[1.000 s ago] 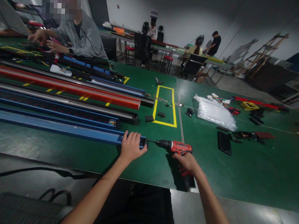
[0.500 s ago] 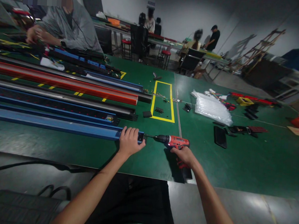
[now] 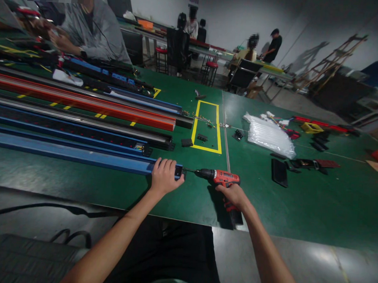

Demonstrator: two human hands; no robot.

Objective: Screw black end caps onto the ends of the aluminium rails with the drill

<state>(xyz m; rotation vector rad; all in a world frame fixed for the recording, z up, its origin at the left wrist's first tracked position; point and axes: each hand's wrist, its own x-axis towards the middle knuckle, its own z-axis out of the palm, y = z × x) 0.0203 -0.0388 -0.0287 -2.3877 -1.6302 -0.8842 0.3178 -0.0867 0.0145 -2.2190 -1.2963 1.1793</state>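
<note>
My left hand (image 3: 164, 176) is clamped over the right end of a long blue rail (image 3: 68, 153) lying on the green table (image 3: 299, 206), fingers wrapped over its top. My right hand (image 3: 235, 196) grips the handle of a red and black cordless drill (image 3: 221, 177). The drill lies level, its bit pointing left into the black end cap (image 3: 178, 171) of the blue rail, right beside my left thumb.
More long rails, blue, black and red (image 3: 83, 106), lie side by side behind the blue one. A yellow taped rectangle (image 3: 208, 126) holds small black parts. A clear plastic bag (image 3: 271, 137) and black pieces (image 3: 279, 171) lie to the right. A person in grey (image 3: 93, 26) works at the far left; others sit at back tables.
Both hands, the rail end and the drill keep the same pose relative to each other. Only the head camera has shifted slightly, so the scene sits a little higher in the picture.
</note>
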